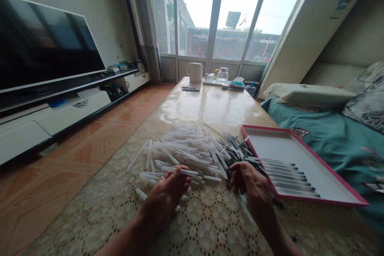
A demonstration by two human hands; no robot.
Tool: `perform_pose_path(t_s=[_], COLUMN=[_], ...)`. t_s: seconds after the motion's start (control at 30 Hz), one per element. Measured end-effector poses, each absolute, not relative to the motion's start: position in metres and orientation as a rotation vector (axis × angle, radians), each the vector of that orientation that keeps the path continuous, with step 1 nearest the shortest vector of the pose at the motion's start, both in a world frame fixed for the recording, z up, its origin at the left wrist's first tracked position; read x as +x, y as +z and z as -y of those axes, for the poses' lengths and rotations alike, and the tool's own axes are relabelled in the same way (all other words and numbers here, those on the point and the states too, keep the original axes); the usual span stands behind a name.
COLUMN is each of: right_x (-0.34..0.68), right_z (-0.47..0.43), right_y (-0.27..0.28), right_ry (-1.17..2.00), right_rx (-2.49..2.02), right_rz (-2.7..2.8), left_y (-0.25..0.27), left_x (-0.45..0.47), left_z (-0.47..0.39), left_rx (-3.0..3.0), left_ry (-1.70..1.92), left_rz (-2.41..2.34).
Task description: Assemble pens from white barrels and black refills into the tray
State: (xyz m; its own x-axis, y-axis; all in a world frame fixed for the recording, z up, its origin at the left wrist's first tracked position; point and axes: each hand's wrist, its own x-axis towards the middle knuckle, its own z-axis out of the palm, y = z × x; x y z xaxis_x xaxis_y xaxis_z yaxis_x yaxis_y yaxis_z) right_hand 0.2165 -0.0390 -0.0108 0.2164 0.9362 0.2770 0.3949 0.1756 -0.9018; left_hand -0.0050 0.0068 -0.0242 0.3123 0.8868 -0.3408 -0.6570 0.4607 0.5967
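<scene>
My left hand [169,190] pinches a translucent white pen barrel [184,172] between thumb and fingers, level above the table. A thin dark-tipped length shows at the barrel's right end. A heap of similar white pen barrels [186,144] lies just beyond this hand, with a few loose ones beside it. My right hand [249,180] has its fingers curled together at the near edge of a pile of slim black pen parts [232,146]; whatever they hold is hidden. Right of it, a shallow pink-edged box [339,180] holds a row of assembled-looking pens [291,176] with dark ends.
The long table [198,104] has a patterned, glossy cover. At its far end stand a beige pitcher [195,73], a glass pot [222,75] on a tray and a tissue pack [237,83]. A green-covered sofa [300,120] borders the right side; a TV cabinet [75,108] stands left.
</scene>
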Motion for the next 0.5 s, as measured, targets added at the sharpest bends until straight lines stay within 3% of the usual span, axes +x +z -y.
perform_pose_path(t_s=[0.17, 0.37, 0.5], right_x=[0.231, 0.22, 0.217], right_z=[0.034, 0.04, 0.039], right_y=[-0.017, -0.023, -0.024], right_ry=[0.116, -0.192, -0.22], right_rx=[-1.775, -2.04, -2.083], right_rz=[1.82, 2.03, 2.043], left_y=[-0.018, -0.021, -0.023], left_x=[-0.008, -0.007, -0.007], left_z=[-0.011, -0.009, -0.008], left_rx=[0.282, 0.373, 0.473], left_ry=[1.132, 1.106, 1.09], left_rz=[-0.739, -0.715, -0.715])
